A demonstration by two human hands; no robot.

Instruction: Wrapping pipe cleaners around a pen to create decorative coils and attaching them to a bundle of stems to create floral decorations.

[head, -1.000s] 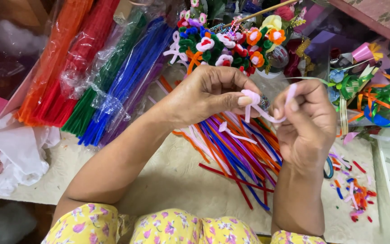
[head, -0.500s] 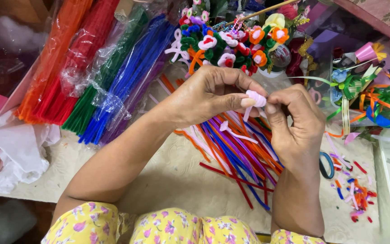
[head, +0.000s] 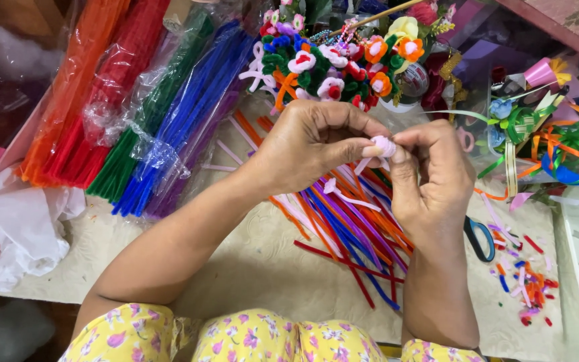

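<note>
Above the loose stems [head: 350,228], both hands pinch a pale pink coil [head: 383,145]: left hand [head: 316,144] grips it, right hand [head: 433,177] closes beside. Winding it well likely needs tight, even turns and a steady left pinch.

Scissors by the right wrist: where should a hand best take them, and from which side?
Probably by the blue-rimmed handle loop, coming from the right. It lies flat and exposed on the mat; the blades are hidden under the right hand, so the left side is blocked.
</note>
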